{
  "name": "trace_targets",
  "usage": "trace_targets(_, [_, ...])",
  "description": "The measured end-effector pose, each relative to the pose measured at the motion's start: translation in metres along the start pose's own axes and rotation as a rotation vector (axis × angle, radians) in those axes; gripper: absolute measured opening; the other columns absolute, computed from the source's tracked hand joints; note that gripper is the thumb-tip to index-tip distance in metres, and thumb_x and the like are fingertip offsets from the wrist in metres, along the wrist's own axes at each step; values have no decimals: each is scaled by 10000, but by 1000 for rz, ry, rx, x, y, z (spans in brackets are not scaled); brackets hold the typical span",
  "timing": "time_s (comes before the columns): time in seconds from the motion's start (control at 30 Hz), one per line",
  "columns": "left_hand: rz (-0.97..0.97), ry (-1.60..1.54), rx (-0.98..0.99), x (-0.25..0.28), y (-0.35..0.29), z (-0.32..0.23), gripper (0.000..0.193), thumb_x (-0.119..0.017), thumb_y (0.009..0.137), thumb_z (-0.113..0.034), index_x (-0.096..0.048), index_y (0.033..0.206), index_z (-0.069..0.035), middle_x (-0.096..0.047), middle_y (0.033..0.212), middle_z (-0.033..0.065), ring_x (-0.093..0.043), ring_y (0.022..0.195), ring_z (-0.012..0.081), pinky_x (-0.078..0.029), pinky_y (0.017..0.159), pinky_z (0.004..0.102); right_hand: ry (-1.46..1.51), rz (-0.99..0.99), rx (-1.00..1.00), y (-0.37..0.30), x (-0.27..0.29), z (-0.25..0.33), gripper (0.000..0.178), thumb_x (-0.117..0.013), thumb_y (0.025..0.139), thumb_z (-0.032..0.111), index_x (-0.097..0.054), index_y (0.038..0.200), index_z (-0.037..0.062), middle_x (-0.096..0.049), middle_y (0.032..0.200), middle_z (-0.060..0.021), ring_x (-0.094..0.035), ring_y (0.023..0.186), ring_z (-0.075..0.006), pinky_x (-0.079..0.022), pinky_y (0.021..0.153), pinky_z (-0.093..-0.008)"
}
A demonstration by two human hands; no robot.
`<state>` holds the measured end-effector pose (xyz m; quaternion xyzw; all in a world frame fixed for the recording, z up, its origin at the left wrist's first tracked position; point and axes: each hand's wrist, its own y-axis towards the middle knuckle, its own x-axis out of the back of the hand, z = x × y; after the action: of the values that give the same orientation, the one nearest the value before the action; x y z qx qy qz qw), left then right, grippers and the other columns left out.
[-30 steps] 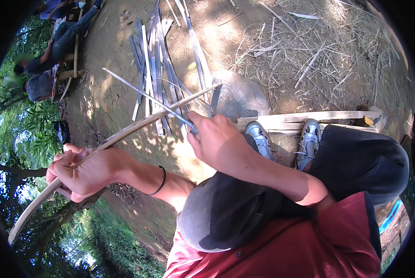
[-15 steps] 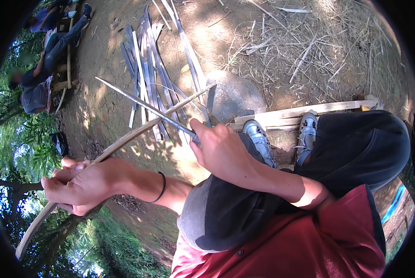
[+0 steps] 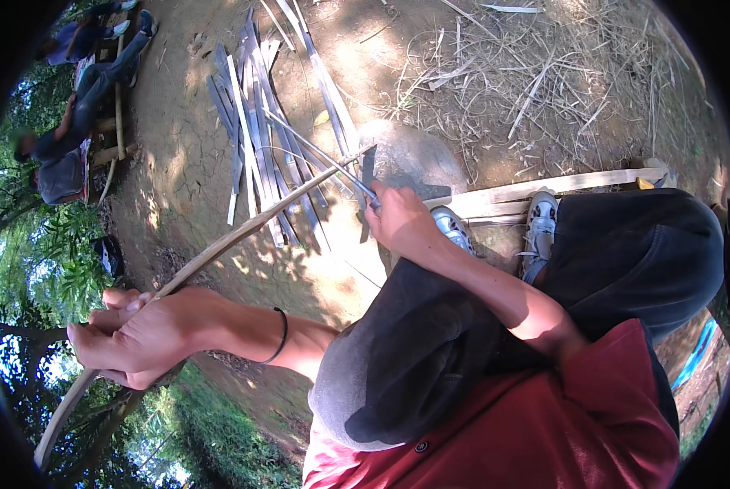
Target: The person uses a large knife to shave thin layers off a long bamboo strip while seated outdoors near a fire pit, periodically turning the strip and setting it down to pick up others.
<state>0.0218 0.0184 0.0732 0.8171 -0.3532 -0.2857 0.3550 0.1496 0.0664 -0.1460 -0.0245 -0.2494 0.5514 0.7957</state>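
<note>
A long, slightly curved strip of bamboo or wood (image 3: 236, 235) runs slantwise from the lower left toward the middle of the view. My left hand (image 3: 141, 332) is closed round its lower part, and one end sticks out behind the fist. Near the strip's far end, my right hand (image 3: 401, 218) grips a long, narrow-bladed knife (image 3: 316, 150), its handle mostly hidden by the fingers. The blade points up and left and crosses the strip close to the tip. Whether the edge touches the wood I cannot tell.
Several split strips (image 3: 255, 138) lie piled on the dirt ahead. A flat stone (image 3: 418, 159) lies beside my shoes, near long wooden pieces (image 3: 544, 189). Thin shavings (image 3: 528, 81) litter the ground at the far right. Other people (image 3: 88, 98) sit at the far left.
My right hand has moved the knife up and to the right along the strip, toward its far end. My left hand keeps its hold, almost in the same place.
</note>
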Motion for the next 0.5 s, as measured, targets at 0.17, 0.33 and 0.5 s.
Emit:
trace_targets(0.17, [-27,35,-36,2,-2,-3,335,-536,886,-134,-346,611,-118,-187,534,-36,-151,496,108,-219,506,288,56,222,54,-20,26,39,279,-619,862,157,-549,1055,-31,-629,767,-261,-636,777,-445,-511,737,-508])
trace_targets(0.33, [-9,-38,6,2,-1,-2,337,-549,883,-126,-346,614,-121,-194,546,-38,-149,500,98,-210,499,286,-89,68,-22,-15,7,18,246,-615,852,139,-575,1018,-38,-631,700,-260,-638,734,-444,-516,718,-495])
trace_targets(0.5, [-6,-44,1,0,0,0,357,-590,863,-123,-338,609,-130,-242,564,-42,-162,498,82,-206,498,279,-27,89,-85,-2,-3,-1,286,-603,861,151,-574,1073,-39,-638,765,-281,-639,795,-445,-517,753,-510])
